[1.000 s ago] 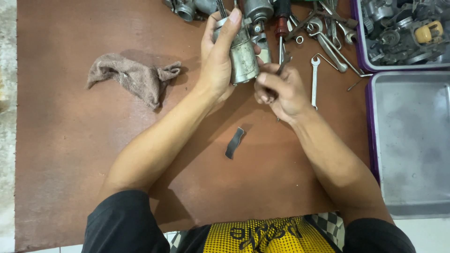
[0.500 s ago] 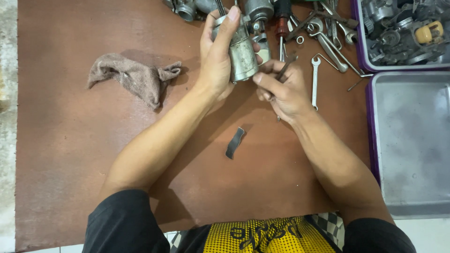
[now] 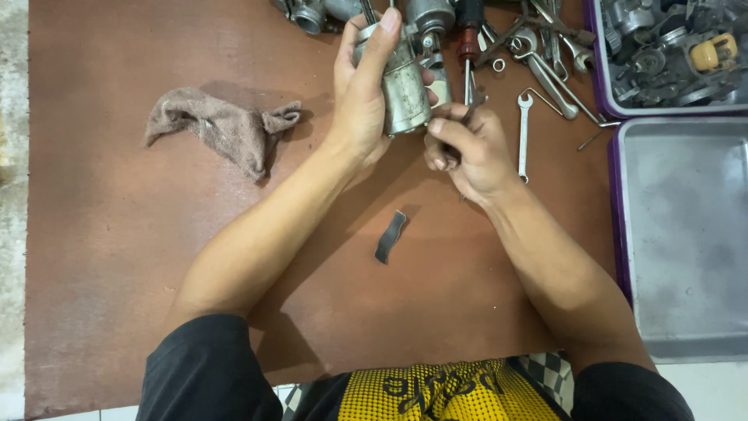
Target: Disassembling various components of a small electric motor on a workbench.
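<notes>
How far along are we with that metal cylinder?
Done: a small dark strip lies loose on the board. In hand: left hand grips the metal cylinder; right hand works a thin tool at its lower end. Left: spanners and parts lie spread above.

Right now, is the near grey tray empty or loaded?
Empty: the grey tray shows only bare metal floor, unlike the parts-filled tray beyond it.

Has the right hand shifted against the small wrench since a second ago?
Barely: the right hand stays just left of the wrench, at most edging up toward the cylinder.
</notes>
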